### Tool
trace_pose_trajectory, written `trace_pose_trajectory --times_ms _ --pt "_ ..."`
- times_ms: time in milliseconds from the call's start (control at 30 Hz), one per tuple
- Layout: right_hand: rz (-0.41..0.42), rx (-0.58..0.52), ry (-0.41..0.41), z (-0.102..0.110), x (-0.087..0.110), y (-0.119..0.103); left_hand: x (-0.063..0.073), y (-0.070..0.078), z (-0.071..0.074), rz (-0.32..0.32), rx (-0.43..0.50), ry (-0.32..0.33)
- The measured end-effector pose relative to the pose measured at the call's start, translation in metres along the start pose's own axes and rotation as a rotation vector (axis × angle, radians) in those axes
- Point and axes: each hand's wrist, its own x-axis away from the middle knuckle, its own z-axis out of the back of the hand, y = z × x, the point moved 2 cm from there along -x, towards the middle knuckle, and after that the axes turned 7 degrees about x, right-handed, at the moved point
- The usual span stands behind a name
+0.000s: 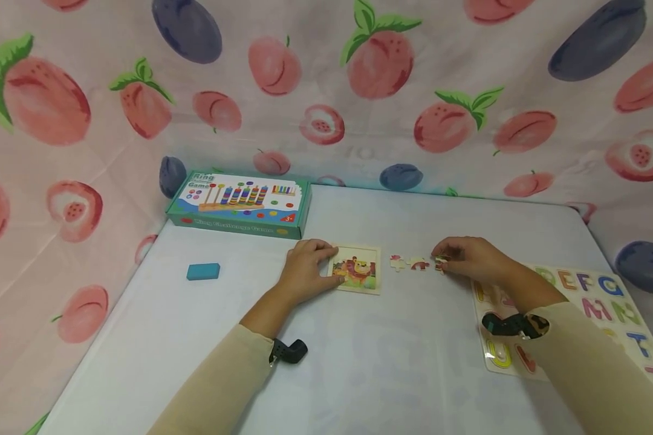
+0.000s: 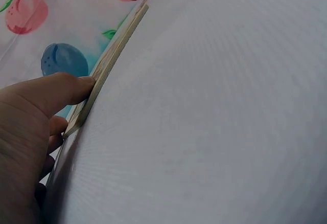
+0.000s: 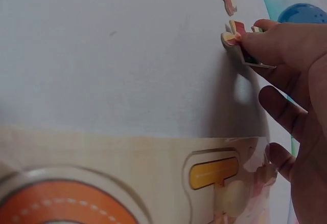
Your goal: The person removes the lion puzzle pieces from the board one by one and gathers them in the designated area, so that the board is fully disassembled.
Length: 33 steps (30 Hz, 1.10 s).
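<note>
From the puzzle (image 1: 357, 273), the worktop (image 1: 370, 368) lies open towards six o'clock. The box (image 1: 239, 205) blocks ten o'clock; loose pieces (image 1: 398, 262) and the right hand (image 1: 470, 258) obstruct three.

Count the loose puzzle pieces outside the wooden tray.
3: one piece nearest the tray, another piece just right of it, a third piece pinched in the right hand. More may hide behind that hand.

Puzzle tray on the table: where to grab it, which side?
I'd take the puzzle tray by its left border, coming from the left, thumb on the near edge and fingers on the far one. It lies flat and thin, with a plain wooden border around the picture. Loose puzzle pieces lie off its right side, so coming from there would likely disturb them.
</note>
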Motion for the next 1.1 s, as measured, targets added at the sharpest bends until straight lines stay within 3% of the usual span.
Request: trace_pose_trajectory --times_ms 233,500,767,933,1100 --pt "0.018 0.054 0.035 -0.003 0.000 0.009 -0.001 -0.002 -0.001 -0.011 0.007 0.001" --pt "0.021 0.087 0.060 -0.006 0.002 0.012 0.000 0.000 0.000 0.020 0.011 -0.017" --pt "0.117 0.150 0.120 -0.006 0.004 0.011 0.001 0.001 0.001 0.014 -0.001 -0.019" --pt "0.199 0.256 0.177 -0.007 0.005 0.010 0.001 0.001 0.002 0.008 0.000 -0.021" --pt "0.219 0.298 0.195 -0.006 0.005 0.008 0.000 0.001 0.001 0.003 -0.003 -0.026"
